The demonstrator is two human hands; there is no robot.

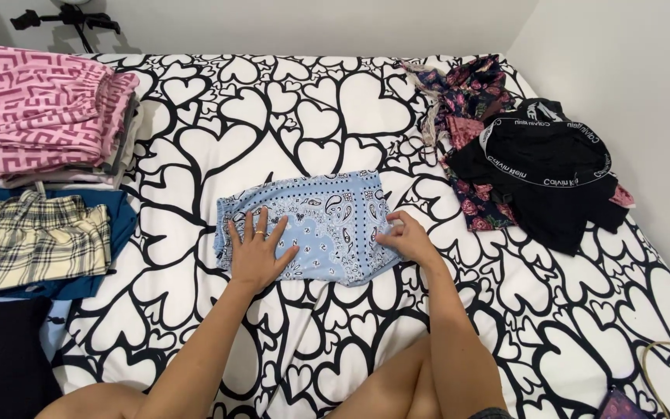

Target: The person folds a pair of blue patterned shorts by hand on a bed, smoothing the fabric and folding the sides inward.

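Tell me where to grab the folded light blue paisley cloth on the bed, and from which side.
Probably best taken at its right edge, coming in from the right: the folded light blue paisley cloth lies flat on the black-and-white heart-print bedcover, the right hand already pinches that edge, and the left hand lies flat on its left part.

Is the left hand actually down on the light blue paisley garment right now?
Touching. The head view shows the left hand lying flat, fingers spread, on the light blue paisley garment, with no gap visible between palm and fabric.
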